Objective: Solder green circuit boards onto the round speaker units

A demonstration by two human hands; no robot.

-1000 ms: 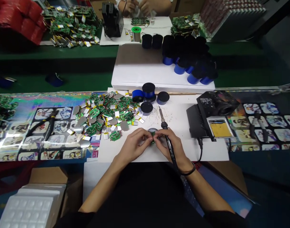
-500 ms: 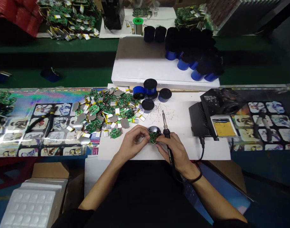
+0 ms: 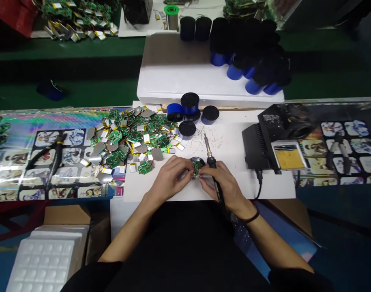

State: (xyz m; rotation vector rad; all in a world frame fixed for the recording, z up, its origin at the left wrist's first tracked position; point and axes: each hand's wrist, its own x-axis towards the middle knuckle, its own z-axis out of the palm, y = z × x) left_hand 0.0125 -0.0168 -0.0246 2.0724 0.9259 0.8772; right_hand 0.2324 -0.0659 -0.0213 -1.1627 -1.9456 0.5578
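Observation:
My left hand (image 3: 170,177) and my right hand (image 3: 219,182) meet over a small round green circuit board (image 3: 197,167) on the white work mat (image 3: 234,146). Both pinch the board between their fingertips. My right hand also keeps a soldering iron (image 3: 210,156) tucked in its grip, tip pointing away from me, cable running back past my wrist. A dark round speaker part (image 3: 194,162) lies just behind the board. A heap of green circuit boards with silver batteries (image 3: 130,138) lies to the left of my left hand.
A black soldering station with a yellow sponge (image 3: 276,142) stands at the right. Black and blue cylinders (image 3: 189,111) stand behind the mat, more on a white foam slab (image 3: 179,85). Black pliers (image 3: 48,152) lie at the left. White foam tray (image 3: 42,259) sits at the lower left.
Both hands have kept working the small board between their fingertips, turning it slightly. The view has tilted downward a little, so the far bench has slid upward.

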